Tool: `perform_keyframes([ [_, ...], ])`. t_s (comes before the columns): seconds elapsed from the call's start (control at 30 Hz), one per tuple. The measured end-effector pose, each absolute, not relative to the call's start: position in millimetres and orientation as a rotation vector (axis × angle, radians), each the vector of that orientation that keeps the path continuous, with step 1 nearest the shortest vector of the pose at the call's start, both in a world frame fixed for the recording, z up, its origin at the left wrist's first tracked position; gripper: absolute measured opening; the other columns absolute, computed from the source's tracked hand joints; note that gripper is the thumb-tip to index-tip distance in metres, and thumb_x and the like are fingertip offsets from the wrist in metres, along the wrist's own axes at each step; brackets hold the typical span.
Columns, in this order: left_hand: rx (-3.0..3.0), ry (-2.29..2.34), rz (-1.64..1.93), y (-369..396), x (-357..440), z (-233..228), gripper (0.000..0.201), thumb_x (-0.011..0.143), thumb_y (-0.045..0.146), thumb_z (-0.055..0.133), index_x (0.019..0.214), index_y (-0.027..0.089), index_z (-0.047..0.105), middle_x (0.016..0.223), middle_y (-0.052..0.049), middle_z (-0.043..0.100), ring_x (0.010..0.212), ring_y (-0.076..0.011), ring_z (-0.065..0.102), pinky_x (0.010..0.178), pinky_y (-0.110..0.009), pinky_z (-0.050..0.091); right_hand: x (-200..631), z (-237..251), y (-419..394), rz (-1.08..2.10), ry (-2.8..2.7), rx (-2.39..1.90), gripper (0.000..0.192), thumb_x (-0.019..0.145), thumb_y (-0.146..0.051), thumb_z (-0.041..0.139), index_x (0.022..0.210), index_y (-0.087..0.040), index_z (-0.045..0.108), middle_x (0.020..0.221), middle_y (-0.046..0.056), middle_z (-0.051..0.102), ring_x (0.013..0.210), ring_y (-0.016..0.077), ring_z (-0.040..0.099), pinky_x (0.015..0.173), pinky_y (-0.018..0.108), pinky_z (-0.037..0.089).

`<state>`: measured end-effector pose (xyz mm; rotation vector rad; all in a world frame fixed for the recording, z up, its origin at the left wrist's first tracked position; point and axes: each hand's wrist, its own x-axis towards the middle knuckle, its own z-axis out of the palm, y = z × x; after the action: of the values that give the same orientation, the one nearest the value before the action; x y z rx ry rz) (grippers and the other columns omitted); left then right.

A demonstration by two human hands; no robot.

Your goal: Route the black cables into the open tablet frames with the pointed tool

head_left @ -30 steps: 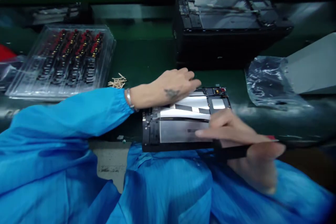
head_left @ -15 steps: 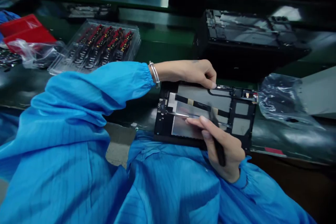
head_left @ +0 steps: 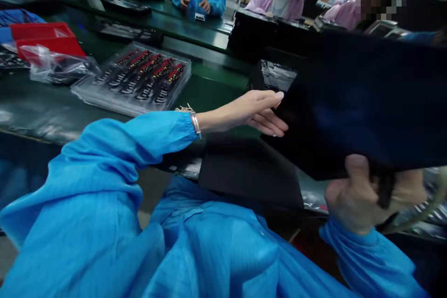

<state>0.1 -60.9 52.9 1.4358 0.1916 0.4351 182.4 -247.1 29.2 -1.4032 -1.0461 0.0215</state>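
My right hand (head_left: 359, 200) grips the lower edge of a large, flat black device housing (head_left: 366, 107), raised and tilted with its plain dark side towards me. A dark handle (head_left: 386, 188) shows beside the fingers of that hand; its tool's kind is hidden and blurred. My left hand (head_left: 260, 111), a bracelet at its wrist, is stretched out with straight fingers at the housing's left corner. Its fingertips overlap the edge, and I cannot tell whether they touch. Beneath lies a flat black block (head_left: 247, 167) at the bench edge, in front of my lap.
A clear plastic tray (head_left: 136, 79) of several red-and-black parts stands on the green bench, left of centre. Further left are red bins (head_left: 49, 39) and a plastic bag (head_left: 56, 67). Behind my left hand sits a stack of opened devices (head_left: 275, 74). Co-workers sit across the bench.
The device, earlier lying flat with its inside showing, is now raised to the right in my right hand. My left hand has left its upper edge, with fingers straightened. The view has tilted up.
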Motion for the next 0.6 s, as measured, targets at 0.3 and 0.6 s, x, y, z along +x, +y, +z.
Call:
perform_keyframes([
  [0.3,1.678,0.326,0.724,-86,-22,50,0.04,0.101,0.049,0.064,0.081,0.018,0.049,0.053,0.004,0.06,0.037,-0.0029,0.05,0.04,-0.012,0.033,169,44,-251,0.558,-0.677,-1.346,0.021,0.079,-0.022,0.078,0.099,-0.03,0.077,0.128,-0.002,0.073,0.142,0.0245,0.055,0.125,0.044,0.042],
  [0.6,1.417,0.494,0.602,-79,-15,23,0.046,0.101,0.05,0.061,0.073,0.016,0.046,0.05,0.003,0.059,0.034,-0.002,0.048,0.037,-0.012,0.028,174,30,-248,0.77,-0.789,-1.486,0.03,0.088,-0.036,0.07,0.117,-0.037,0.077,0.137,0.002,0.071,0.127,0.0302,0.068,0.107,0.047,0.059],
])
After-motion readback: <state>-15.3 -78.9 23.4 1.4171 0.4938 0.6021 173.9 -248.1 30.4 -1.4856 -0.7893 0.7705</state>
